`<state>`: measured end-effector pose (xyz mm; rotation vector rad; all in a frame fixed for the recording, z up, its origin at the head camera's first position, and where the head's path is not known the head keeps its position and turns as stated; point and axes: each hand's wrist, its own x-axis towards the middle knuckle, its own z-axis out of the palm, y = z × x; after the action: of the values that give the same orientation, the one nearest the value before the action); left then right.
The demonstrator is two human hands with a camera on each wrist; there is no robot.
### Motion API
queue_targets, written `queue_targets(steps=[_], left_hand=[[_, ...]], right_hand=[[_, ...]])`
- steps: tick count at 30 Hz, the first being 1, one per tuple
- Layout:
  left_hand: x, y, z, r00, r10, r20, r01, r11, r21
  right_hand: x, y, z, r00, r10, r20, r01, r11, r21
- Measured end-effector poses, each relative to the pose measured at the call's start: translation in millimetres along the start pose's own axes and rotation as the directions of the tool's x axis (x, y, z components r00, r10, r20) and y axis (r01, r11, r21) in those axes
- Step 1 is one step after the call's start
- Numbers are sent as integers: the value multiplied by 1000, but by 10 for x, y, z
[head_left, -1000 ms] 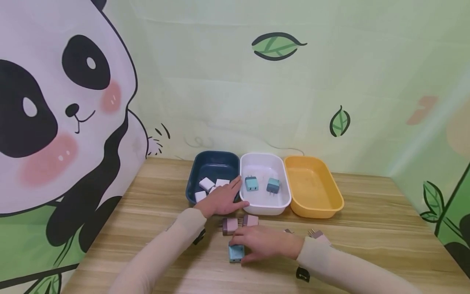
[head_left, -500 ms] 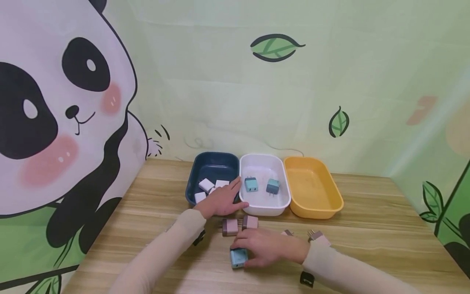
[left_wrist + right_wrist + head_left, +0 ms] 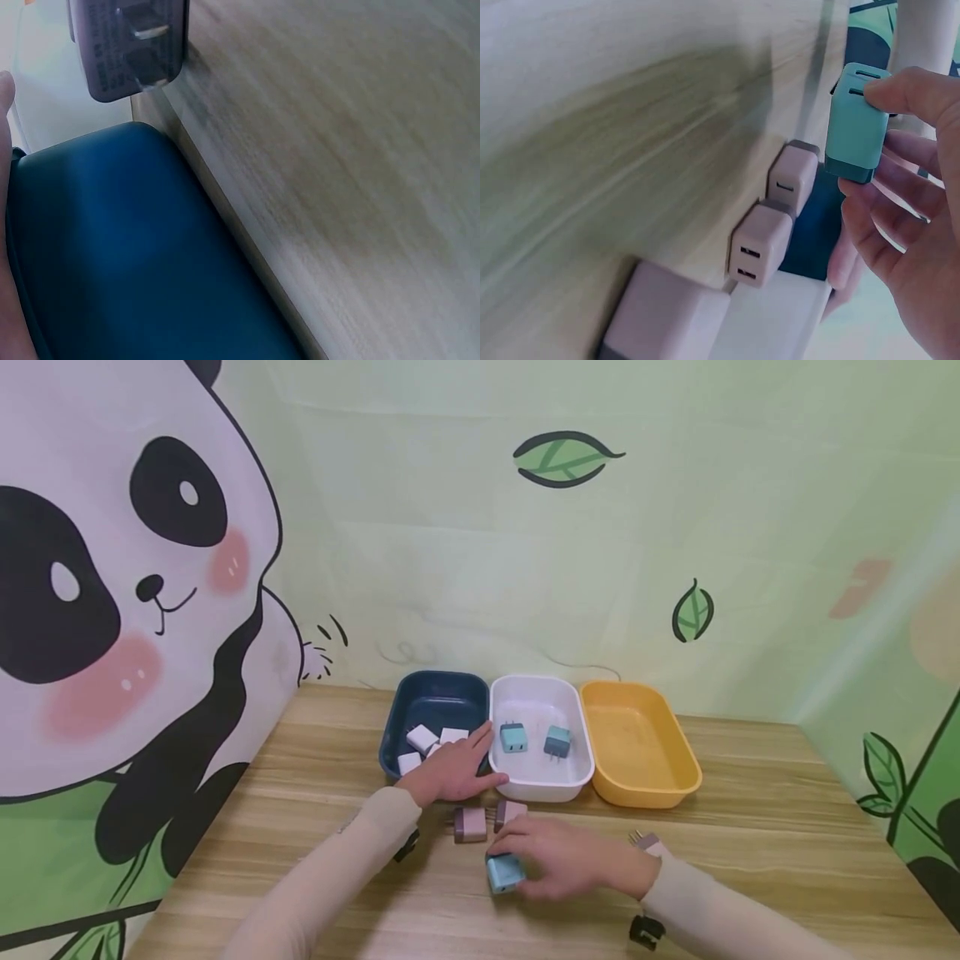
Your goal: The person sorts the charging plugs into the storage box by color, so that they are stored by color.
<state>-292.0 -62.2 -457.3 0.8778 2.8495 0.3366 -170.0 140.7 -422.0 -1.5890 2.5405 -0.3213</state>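
My right hand [image 3: 562, 857] pinches a teal USB wall charger [image 3: 504, 873] above the tabletop. In the right wrist view the thumb lies at the port end of the teal charger [image 3: 857, 124] and fingers support its darker end. My left hand [image 3: 453, 768] rests with fingers stretched over the near edges of the dark blue tray [image 3: 442, 681] and the white tray [image 3: 536, 792]. Just below it lie two pink chargers, one [image 3: 471, 825] left of the other [image 3: 511, 814]. Another pink charger [image 3: 648, 843] is partly covered by my right sleeve.
Several white chargers [image 3: 422, 739] sit in the blue tray. Two teal chargers [image 3: 513, 737] lie in the white tray. A yellow tray [image 3: 637, 735] adjoins on the right. Behind the wooden table [image 3: 765, 793] hangs a panda-print backdrop [image 3: 450, 527].
My right hand has shifted slightly to the right with the teal charger, which has tilted a little. A pink charger that showed behind this hand is now hidden. My left hand stays put.
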Motion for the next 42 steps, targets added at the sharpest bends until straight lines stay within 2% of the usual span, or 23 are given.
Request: queue_targets(steps=[6, 13, 22, 31, 38, 42], left_hand=[[7, 1, 5, 1000, 0, -4, 0, 1000, 5], [16, -2, 15, 1000, 3, -10, -3, 1000, 5], [5, 3, 9, 1000, 4, -4, -4, 1000, 0], [9, 12, -9, 1000, 5, 0, -5, 1000, 14], [18, 3, 5, 1000, 2, 6, -2, 1000, 14], [20, -8, 16, 1000, 1, 5, -1, 1000, 12]], right_hand=[[-87, 53, -74, 998, 55, -31, -55, 998, 10], [-182, 122, -185, 984, 168, -65, -167, 986, 25], [-297, 317, -283, 963, 213, -163, -205, 977, 63], [-393, 507, -410, 924, 275, -267, -273, 961, 43], [-442, 710, -395, 890, 349, -295, -346, 936, 64], [-462, 813, -379, 875, 370, -311, -356, 929, 103]])
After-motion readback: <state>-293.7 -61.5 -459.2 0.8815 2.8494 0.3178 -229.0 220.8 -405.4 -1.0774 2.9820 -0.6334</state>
